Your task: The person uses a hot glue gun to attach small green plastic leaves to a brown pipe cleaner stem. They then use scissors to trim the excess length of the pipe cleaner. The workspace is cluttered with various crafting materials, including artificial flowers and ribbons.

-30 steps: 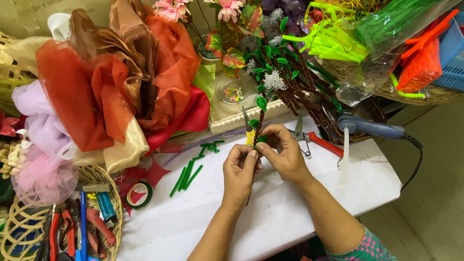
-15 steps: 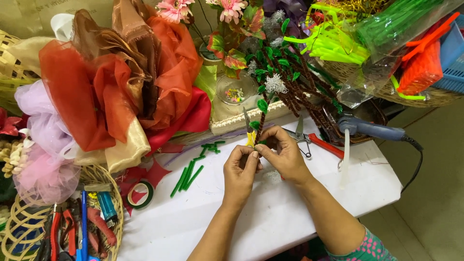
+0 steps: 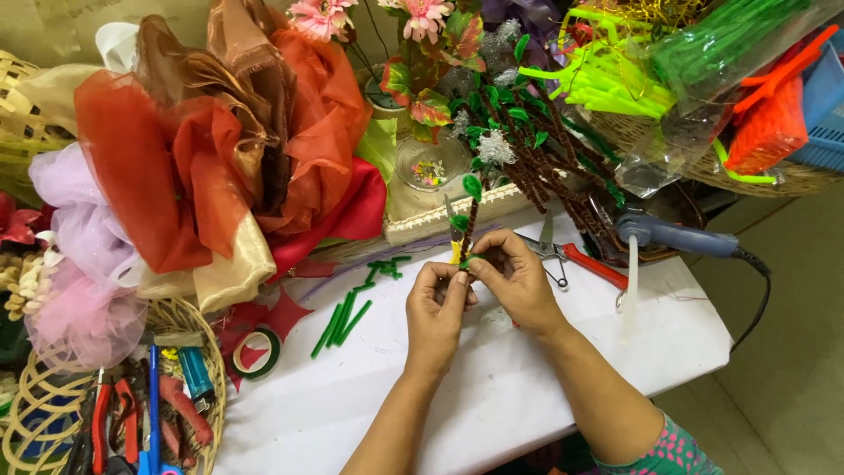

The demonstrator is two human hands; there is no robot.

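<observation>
Both hands meet over the white table (image 3: 492,387). My left hand (image 3: 437,310) and my right hand (image 3: 517,280) pinch the lower end of a thin brown artificial stem (image 3: 469,222) with small green leaves. The stem stands nearly upright between the fingertips, its top leaf near the bundle of similar brown branches (image 3: 536,167) behind. A bit of yellow shows at the grip point.
Several green pipe-cleaner pieces (image 3: 345,315) lie left of the hands. Red-handled pliers (image 3: 576,258) and a blue glue gun (image 3: 677,236) lie to the right. Orange, brown and pink fabric (image 3: 202,149) piles at left. A wicker basket (image 3: 189,317) holds tools, and a tape roll (image 3: 255,352) lies beside it.
The hands stay in nearly the same place on the stem; only the fingers shift slightly.
</observation>
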